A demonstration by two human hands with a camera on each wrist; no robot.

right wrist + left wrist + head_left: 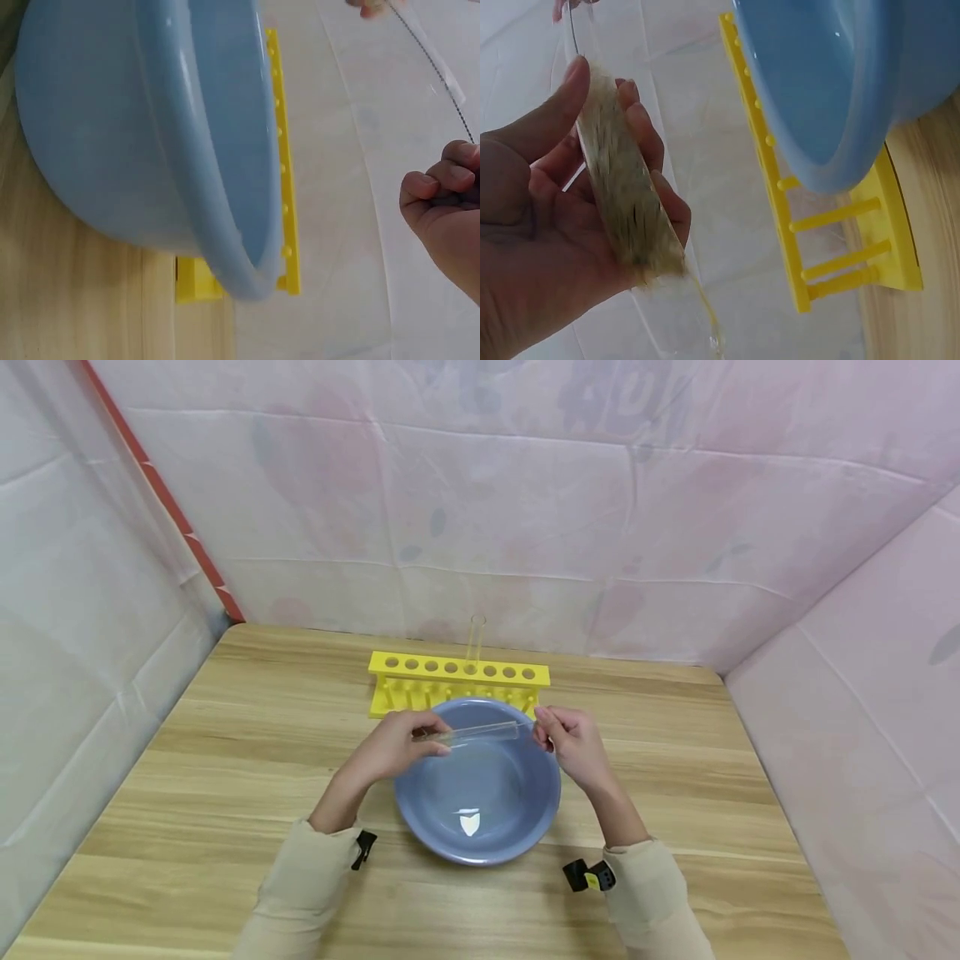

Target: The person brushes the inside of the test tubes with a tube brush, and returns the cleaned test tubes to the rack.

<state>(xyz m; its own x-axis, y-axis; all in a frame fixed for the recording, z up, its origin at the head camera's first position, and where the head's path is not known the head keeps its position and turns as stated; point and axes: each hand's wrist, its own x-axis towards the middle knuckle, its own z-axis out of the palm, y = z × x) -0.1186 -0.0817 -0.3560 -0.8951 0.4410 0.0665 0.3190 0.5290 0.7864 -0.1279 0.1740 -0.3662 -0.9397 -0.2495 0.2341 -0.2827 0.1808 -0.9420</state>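
Observation:
My left hand [396,745] grips a clear glass test tube [487,732] between thumb and fingers, holding it nearly level above the blue basin [480,793]. Inside the tube, the pale bristles of a test tube brush [626,180] show in the left wrist view, with a thin yellowish tuft at the far end. My right hand [572,745], fingers curled, pinches the brush's twisted wire handle [427,52] just beyond the tube's mouth. Part of the handle is hidden in that fist.
Behind the basin stands a yellow test tube rack [459,668], its lower part partly covered by the basin. One upright glass tube [476,639] is in it. The wooden table [225,777] meets pale cloth walls [510,510] at the back and sides.

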